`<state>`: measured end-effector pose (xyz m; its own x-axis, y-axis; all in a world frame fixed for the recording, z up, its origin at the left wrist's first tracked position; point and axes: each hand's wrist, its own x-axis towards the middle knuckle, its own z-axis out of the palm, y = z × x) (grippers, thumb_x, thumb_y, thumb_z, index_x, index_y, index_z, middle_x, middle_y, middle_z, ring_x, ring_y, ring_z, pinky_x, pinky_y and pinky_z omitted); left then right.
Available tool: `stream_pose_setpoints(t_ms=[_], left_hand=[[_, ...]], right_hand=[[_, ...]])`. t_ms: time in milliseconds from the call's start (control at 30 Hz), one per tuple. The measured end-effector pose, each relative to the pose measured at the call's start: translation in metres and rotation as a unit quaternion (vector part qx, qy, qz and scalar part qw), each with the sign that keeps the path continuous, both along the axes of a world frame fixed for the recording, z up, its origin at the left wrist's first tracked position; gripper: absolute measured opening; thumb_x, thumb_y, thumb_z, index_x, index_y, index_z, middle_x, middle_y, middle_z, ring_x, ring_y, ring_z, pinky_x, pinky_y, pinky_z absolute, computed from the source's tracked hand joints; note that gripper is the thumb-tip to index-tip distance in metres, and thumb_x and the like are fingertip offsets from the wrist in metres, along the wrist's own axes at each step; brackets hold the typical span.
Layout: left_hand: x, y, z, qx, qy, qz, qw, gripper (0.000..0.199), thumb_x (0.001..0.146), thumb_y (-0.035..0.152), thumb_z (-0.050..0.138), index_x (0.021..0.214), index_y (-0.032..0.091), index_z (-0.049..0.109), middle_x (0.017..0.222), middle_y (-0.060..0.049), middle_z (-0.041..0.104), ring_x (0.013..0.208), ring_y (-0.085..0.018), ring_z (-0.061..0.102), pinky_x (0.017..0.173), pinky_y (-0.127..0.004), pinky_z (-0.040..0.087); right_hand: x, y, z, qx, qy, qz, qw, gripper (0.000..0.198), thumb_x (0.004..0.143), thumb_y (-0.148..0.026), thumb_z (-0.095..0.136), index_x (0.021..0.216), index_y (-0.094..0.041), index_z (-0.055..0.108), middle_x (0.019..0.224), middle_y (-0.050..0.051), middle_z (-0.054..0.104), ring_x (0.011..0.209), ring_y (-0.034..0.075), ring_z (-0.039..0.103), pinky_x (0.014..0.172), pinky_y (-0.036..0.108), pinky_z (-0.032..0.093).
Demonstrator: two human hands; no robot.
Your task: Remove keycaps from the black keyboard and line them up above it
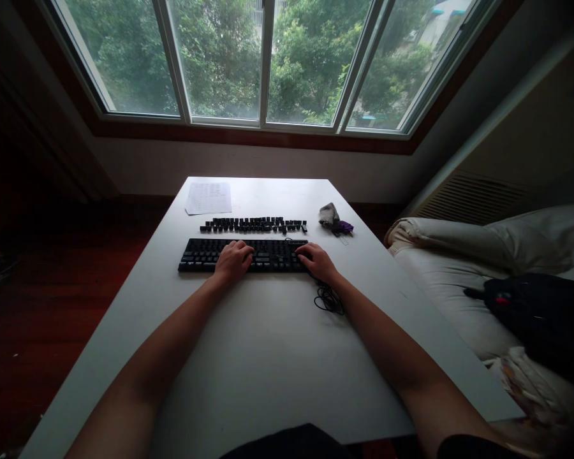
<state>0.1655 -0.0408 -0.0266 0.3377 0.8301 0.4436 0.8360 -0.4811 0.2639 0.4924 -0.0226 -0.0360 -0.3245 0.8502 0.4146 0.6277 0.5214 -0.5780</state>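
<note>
A black keyboard (203, 255) lies across the white table (268, 357), with some of its middle and right parts hidden by my hands. My left hand (233, 260) is over its middle, fingers bent and drawn together on the keys. At the right end my right hand (316, 261) has its thumb and fingers closed in over the number keys. Whatever is between the fingers of either hand is too small to make out. Behind the keyboard, several loose black keycaps (253, 224) stand in rows. A coiled black cable (328, 299) lies beside my right wrist.
A printed paper sheet (209, 198) lies at the table's far left corner. A grey cloth pouch (328, 215) and a small purple item (344, 227) sit at the far right. Beyond the right edge is a pale sofa (440, 268) with a dark bag (540, 312).
</note>
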Motion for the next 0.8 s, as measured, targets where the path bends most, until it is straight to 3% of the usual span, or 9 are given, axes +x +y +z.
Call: stream_pose_setpoints(t_ms=[800], left_hand=[[-0.0001,-0.0005,0.0014,-0.007,0.003,0.003,1.000,0.023,0.095,0.029,0.052,0.107,0.024,0.071,0.105,-0.008,0.064,0.101,-0.025,0.056,0.090,-0.041,0.045]], right_hand=[[0.0000,-0.0001,0.0007,-0.002,-0.001,-0.002,1.000,0.016,0.088,-0.027,0.060,0.100,-0.025,0.070,0.098,0.005,0.065,0.097,0.024,0.059,0.087,0.040,0.048]])
